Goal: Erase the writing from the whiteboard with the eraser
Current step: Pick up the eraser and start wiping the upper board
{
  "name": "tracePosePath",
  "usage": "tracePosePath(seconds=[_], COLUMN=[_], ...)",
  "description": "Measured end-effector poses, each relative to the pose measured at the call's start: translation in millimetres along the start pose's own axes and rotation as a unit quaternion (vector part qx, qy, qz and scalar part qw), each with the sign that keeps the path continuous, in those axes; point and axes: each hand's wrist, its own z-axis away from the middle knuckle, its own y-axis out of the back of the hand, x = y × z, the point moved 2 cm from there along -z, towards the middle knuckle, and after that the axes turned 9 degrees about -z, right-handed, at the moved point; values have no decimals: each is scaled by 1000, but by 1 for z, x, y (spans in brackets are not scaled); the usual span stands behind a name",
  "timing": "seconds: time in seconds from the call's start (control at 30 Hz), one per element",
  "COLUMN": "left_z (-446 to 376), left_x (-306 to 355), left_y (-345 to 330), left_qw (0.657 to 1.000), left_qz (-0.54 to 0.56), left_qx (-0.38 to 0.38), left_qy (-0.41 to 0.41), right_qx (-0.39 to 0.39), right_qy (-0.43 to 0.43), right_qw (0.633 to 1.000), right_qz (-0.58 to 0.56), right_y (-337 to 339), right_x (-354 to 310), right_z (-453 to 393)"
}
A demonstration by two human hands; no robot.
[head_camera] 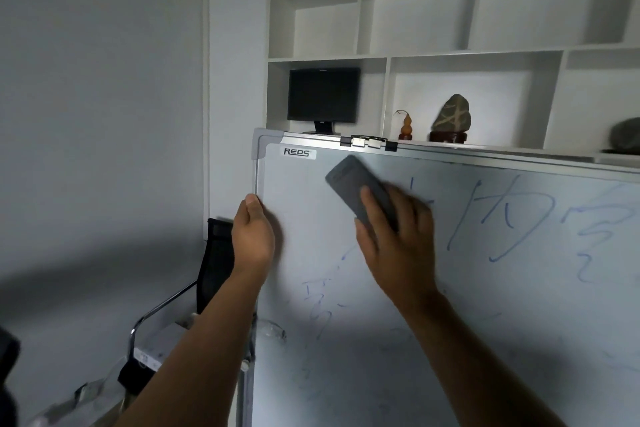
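A whiteboard (298, 204) in a silver frame fills the right half of the view, with blue writing (509, 218) across its upper right and fainter marks lower down. My right hand (398, 239) presses a grey eraser (349, 184) flat against the board near its upper left, where the surface is wiped. My left hand (252, 232) grips the board's left edge, thumb on the front face.
Behind the board stand white wall shelves (388, 55) holding a black monitor (323, 95), a small gourd (406, 126) and a stone on a stand (452, 118). A black office chair (214, 253) with chrome arms sits left of the board.
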Motion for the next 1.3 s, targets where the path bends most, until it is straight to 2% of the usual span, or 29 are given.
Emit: tracePosePath(seconds=[0.03,0.07,0.17,0.2,0.3,0.43,0.47,0.57,0.6,0.7,0.73,0.83,0.87,0.97,1.0,1.1,1.13,1.23,1.27,1.3], left_z=[1,2,2,3,4,-1,-2,-2,-1,-1,-1,-1,-1,-3,-3,-2,-2,-2,-2,-1], left_x=[1,4,4,4,4,1,0,1,1,1,1,1,1,0,-1,0,0,0,0,0], left_y=[-1,-3,-5,-6,-6,-4,-4,-5,-5,-6,-7,-8,-7,-6,-7,-9,-9,-7,-7,-7], left_qw=[1000,1000,999,999,998,999,999,999,999,998,998,998,998,998,998,998,998,998,998,998], left_qz=[-2,-6,-11,-12,-15,-4,-2,-5,-6,-9,-10,-13,-14,-15,-14,-17,-18,-15,-16,-17], left_qx=[13,25,38,41,53,50,46,46,51,56,57,57,58,59,58,59,60,62,60,58], left_qy=[1,4,3,0,1,9,9,7,7,7,8,12,12,10,10,7,7,8,5,3], right_qx=[18,20,-21,-20,30,-24,-24,29,32,-10,-13,36,41,-5,-10,47,50,-19,-24,-5], right_qy=[-35,-31,73,65,-42,86,72,-57,-51,46,38,-113,-119,4,13,-120,-130,-7,0,-32], right_qw=[999,999,997,998,999,996,997,998,998,999,999,993,992,1000,1000,991,990,1000,1000,999], right_qz=[-6,-8,-2,-1,2,5,0,-4,-2,-5,-7,-20,-17,0,-1,-27,-30,-17,-18,-21], right_y=[2,2,4,6,16,13,14,20,19,16,17,23,22,20,21,29,29,26,28,31], right_x=[0,-4,-10,-3,11,2,9,19,15,4,10,23,20,11,17,29,26,18,22,27], right_z=[0,1,8,6,1,12,10,9,12,20,20,18,19,28,29,29,31,42,42,41])
